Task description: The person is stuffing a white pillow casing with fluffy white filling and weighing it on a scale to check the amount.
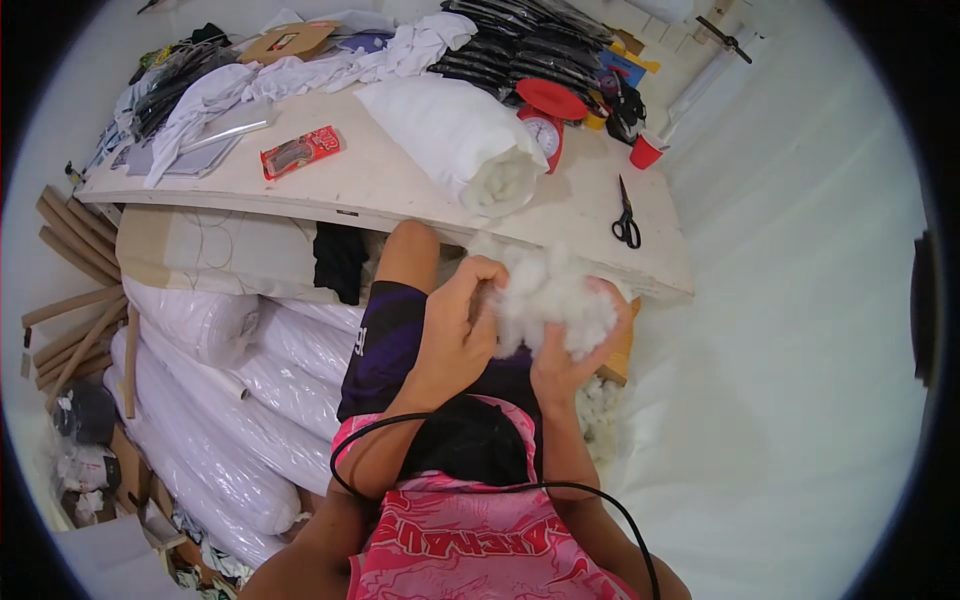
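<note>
A loose clump of white fibre stuffing (545, 285) is between my two hands, above my lap. My left hand (462, 318) has its fingers curled into the clump's left side. On the other side, my right hand (570, 365) grips the stuffing with thumb and fingers around it. Just beyond my hands, a white fabric pillow case (430, 125) lies on the table (370, 195). Its near end gapes, and stuffing (500, 185) shows inside.
Black scissors (626, 218), a red scale (545, 125), a red cup (648, 150) and a red packet (300, 152) are on the table. Black packages (520, 45) are stacked behind. Plastic-wrapped white rolls (215, 430) lie at the left, beside cardboard tubes (90, 345). A black cable (560, 486) crosses my front.
</note>
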`<state>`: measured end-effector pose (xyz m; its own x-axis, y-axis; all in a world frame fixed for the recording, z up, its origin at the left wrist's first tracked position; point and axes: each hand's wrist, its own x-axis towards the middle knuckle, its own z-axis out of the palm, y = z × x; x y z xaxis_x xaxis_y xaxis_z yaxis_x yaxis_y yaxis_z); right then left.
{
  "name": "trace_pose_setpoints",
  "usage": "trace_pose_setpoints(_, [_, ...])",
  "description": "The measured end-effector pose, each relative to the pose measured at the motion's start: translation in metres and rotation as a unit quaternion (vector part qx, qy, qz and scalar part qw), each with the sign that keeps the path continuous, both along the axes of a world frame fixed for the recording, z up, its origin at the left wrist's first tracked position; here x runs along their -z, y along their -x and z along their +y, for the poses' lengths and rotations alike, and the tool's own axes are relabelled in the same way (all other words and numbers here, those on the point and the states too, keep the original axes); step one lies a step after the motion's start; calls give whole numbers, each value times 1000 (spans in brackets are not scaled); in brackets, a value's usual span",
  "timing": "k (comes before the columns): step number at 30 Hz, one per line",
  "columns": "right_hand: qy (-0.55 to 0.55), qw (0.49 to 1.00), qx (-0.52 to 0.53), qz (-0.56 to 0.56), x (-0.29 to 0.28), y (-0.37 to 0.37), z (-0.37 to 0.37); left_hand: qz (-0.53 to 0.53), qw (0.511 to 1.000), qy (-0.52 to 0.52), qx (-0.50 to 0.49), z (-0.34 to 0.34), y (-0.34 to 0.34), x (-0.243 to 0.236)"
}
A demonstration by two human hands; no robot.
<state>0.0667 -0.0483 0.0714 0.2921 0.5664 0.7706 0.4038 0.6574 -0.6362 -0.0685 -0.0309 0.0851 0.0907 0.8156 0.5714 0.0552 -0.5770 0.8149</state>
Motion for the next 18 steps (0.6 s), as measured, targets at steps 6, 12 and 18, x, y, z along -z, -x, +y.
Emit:
trace_pose_setpoints(6, [7, 964, 26, 265, 9, -15, 6, -253, 966, -29, -50, 18, 24, 17])
trace_pose_setpoints(12, [51, 951, -109, 283, 12, -21, 14, -416, 901, 48, 111, 14, 26, 4])
trace_pose_setpoints(18, [-28, 980, -145, 132, -24, 13, 13, -61, 991, -61, -105, 6, -11, -22])
